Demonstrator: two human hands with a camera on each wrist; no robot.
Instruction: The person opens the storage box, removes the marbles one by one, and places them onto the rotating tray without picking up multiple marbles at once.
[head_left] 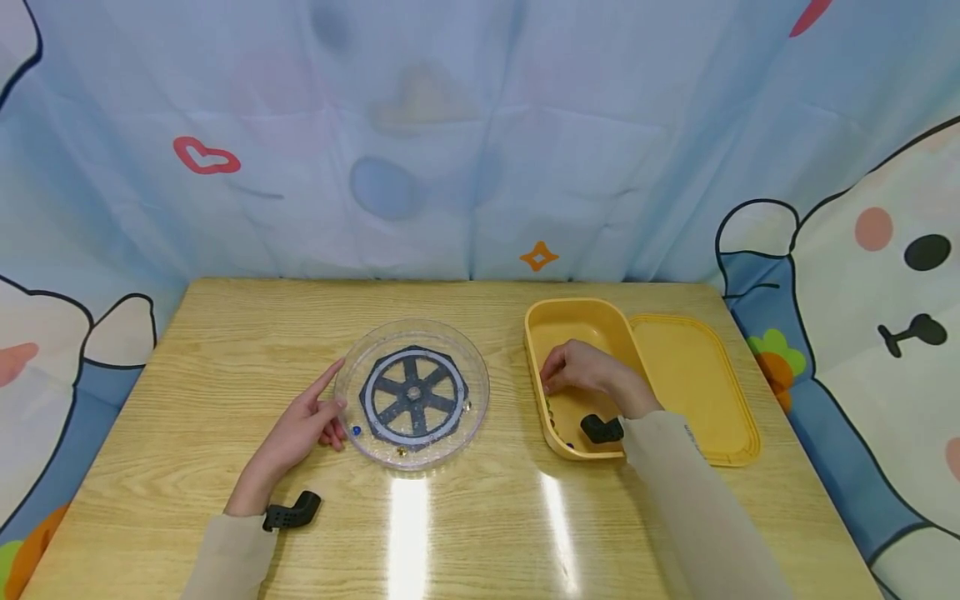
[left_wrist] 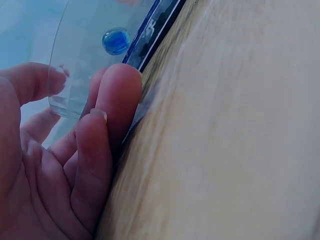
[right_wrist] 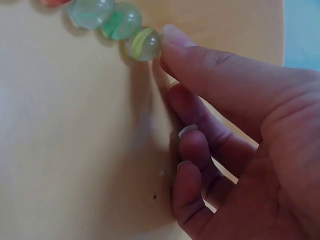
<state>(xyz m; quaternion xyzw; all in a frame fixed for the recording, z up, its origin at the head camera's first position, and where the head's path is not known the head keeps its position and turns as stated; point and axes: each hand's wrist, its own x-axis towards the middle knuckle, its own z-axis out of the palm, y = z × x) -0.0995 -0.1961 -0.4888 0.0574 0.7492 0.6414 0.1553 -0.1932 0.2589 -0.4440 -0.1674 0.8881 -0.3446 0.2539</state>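
Note:
A clear round dish point(head_left: 474, 354) with a dark six-spoked wheel pattern stands on the table, a few marbles inside; a blue marble point(left_wrist: 116, 41) is by its left wall. My left hand point(head_left: 303, 429) rests against the dish's left side, index finger straight along the outer wall and thumb at the rim. Inside the yellow box point(head_left: 588, 312), my right hand point(head_left: 588, 367) has its thumb tip touching a yellow-striped marble point(right_wrist: 144, 44). The index fingertip is mostly hidden behind the thumb, so a pinch cannot be confirmed. Green point(right_wrist: 121, 21) and pale marbles line up beside it.
A flat yellow lid point(head_left: 697, 387) lies right of the box, partly under the right sleeve. Wood-grain table point(head_left: 247, 333) surrounds the dish and box. Behind the table hangs a printed blue curtain point(head_left: 450, 142).

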